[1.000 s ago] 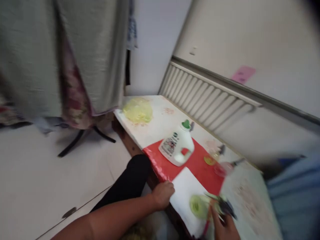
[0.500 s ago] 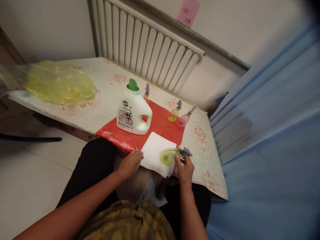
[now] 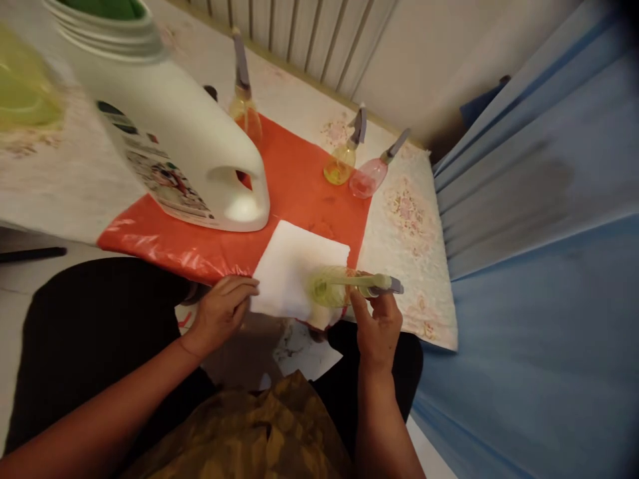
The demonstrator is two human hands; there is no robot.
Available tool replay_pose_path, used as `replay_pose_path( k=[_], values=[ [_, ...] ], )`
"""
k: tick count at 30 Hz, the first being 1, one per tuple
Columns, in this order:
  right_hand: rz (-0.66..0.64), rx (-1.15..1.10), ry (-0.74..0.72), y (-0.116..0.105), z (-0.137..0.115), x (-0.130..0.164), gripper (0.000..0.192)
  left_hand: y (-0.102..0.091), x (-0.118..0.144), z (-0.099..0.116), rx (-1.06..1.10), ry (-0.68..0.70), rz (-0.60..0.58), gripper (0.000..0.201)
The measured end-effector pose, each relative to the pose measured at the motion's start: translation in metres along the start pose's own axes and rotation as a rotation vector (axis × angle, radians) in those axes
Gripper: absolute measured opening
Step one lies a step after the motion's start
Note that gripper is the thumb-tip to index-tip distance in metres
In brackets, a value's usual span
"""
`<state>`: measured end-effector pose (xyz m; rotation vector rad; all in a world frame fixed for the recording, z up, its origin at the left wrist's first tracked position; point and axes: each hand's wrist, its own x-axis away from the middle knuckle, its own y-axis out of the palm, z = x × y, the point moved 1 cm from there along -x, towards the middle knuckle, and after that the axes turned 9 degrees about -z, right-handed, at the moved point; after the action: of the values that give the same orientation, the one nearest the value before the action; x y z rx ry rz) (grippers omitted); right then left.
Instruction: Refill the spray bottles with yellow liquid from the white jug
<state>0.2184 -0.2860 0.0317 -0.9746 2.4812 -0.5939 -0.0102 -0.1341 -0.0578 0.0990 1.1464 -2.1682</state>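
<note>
My right hand is closed round the neck of a clear yellow-green spray bottle. The bottle lies tilted over a folded white cloth, its grey trigger head toward the right. I cannot tell whether its base touches the cloth. At the cloth's left edge, my left hand pinches the corner between thumb and fingers. The cloth rests on a red plastic sheet at the table's near edge. Just beyond my left hand stands a large white detergent jug with an open neck and something green inside it.
Behind the jug is an orange spray bottle. A yellow spray bottle and a pink spray bottle stand at the far right. A yellow plastic bag lies at the left. Blue curtain hangs along the right side.
My view has moved closer and tilted down, so the jug looks larger and farther left. Both hands keep their holds on the cloth and the spray bottle.
</note>
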Motion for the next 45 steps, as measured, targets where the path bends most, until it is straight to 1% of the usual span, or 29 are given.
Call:
replay_pose_path(
  k=[4,8,13,16,19,22,25,29,34,41,45],
  values=[
    [-0.028,0.002,0.014,-0.001,-0.001,-0.007,0.032,-0.004,-0.012,-0.001,0.08,-0.048,0.007,0.023],
    [-0.052,-0.008,0.037,-0.002,-0.002,-0.013,0.034,-0.009,-0.02,-0.004,0.177,-0.144,0.006,0.023],
    [-0.072,-0.077,0.04,0.001,-0.007,-0.016,0.028,-0.012,-0.02,-0.009,0.232,-0.272,-0.06,0.022],
    [-0.089,-0.112,0.043,0.001,-0.007,-0.017,0.025,-0.012,-0.019,-0.011,0.251,-0.316,-0.067,0.022],
    [-0.09,-0.134,0.046,0.001,-0.005,-0.016,0.028,-0.013,-0.021,-0.011,0.291,-0.343,-0.076,0.021],
    [-0.088,-0.087,0.041,0.001,-0.004,-0.016,0.03,-0.015,-0.023,-0.01,0.326,-0.372,-0.08,0.02],
    [-0.072,-0.036,0.023,0.002,-0.004,-0.016,0.026,-0.016,-0.023,-0.009,0.334,-0.387,-0.078,0.021],
    [-0.064,-0.019,-0.004,0.002,-0.007,-0.015,0.021,-0.017,-0.023,-0.009,0.339,-0.386,-0.082,0.022],
    [-0.083,-0.01,-0.032,0.001,-0.011,-0.01,0.023,-0.021,-0.023,-0.008,0.315,-0.373,-0.105,0.024],
    [-0.067,0.017,-0.057,0.001,-0.013,-0.001,0.026,-0.023,-0.022,-0.011,0.438,-0.422,-0.203,0.029],
    [-0.059,0.015,-0.068,0.002,-0.013,0.001,0.029,-0.027,-0.023,-0.012,0.493,-0.461,-0.214,0.034]
  ],
)
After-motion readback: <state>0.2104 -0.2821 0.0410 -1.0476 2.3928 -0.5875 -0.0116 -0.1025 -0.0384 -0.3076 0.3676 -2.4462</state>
